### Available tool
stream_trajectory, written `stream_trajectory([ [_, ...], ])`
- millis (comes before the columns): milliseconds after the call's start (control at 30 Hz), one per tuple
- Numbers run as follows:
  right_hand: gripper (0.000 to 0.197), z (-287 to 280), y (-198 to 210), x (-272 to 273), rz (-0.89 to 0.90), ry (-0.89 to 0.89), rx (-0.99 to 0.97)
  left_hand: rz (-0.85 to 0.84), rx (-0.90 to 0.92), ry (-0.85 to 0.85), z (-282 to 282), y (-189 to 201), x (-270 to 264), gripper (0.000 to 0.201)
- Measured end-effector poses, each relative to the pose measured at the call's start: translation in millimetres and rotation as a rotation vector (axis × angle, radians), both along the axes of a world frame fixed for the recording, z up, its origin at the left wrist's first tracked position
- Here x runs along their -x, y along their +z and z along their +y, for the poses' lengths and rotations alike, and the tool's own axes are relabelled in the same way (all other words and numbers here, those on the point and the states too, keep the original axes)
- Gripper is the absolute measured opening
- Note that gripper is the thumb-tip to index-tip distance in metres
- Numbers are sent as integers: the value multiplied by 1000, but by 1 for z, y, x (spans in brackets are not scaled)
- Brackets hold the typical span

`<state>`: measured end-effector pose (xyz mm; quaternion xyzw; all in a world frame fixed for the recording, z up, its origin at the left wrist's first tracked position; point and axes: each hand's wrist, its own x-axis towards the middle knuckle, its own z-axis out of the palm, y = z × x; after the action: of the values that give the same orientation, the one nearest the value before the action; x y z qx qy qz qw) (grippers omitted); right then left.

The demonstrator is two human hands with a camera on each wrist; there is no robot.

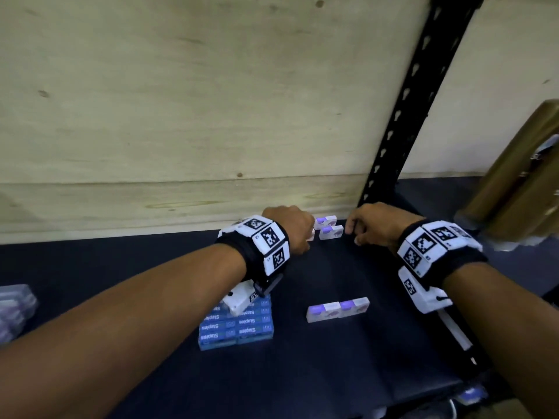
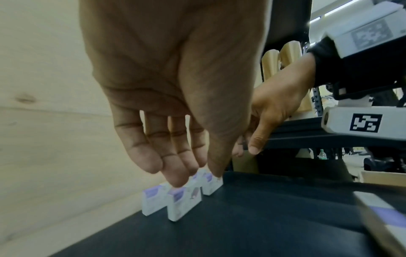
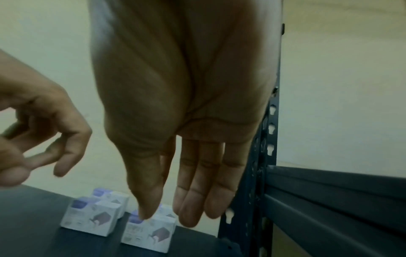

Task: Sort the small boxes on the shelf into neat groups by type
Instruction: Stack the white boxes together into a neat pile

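Head view shows my white-and-purple boxes (image 1: 328, 228) clustered at the far edge of the dark shelf (image 1: 332, 373), by the wooden wall. My left hand (image 1: 290, 228) reaches over them with loose, straight fingers; my right hand (image 1: 373, 223) hovers beside them, relaxed, holding nothing. Two more white boxes (image 1: 338, 309) sit nearer, blue boxes (image 1: 237, 328) to their left.

six white-purple boxes (image 1: 328, 231), eight blue boxes (image 1: 236, 325)

Open shelf (image 1: 348, 367) surface front-centre; blue box stack (image 1: 237, 328) blocks front-left, white box pair (image 1: 338, 309) mid-right. Back-corner boxes (image 1: 329, 229) hemmed by plywood wall (image 1: 181, 101) and black upright (image 1: 402, 116).
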<state>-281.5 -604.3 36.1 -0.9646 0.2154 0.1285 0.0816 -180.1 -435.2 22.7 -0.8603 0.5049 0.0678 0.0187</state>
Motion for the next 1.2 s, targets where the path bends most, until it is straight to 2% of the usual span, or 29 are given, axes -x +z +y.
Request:
stream_trajectory([
  [100, 23, -12, -5, -18, -20, 12, 54, -28, 10, 5, -9, 1, -21, 31],
  [267, 35, -21, -19, -43, 38, 76, 104, -48, -100, -8, -21, -13, -36, 34],
  [433, 22, -29, -31, -57, 77, 75, 86, -44, -92, -16, -29, -27, -47, 33],
  [633, 15, -31, -35, -60, 66, 53, 77, 30, -62, 12, -38, -28, -57, 20],
  [900, 16, -24, -29, -54, 73, 27, 35, 79, -67, 0, -35, -24, -47, 20],
  [1200, 16, 0, -21, -24, 201, 47, 34, 132, -180, -56, -15, -18, -13, 27],
])
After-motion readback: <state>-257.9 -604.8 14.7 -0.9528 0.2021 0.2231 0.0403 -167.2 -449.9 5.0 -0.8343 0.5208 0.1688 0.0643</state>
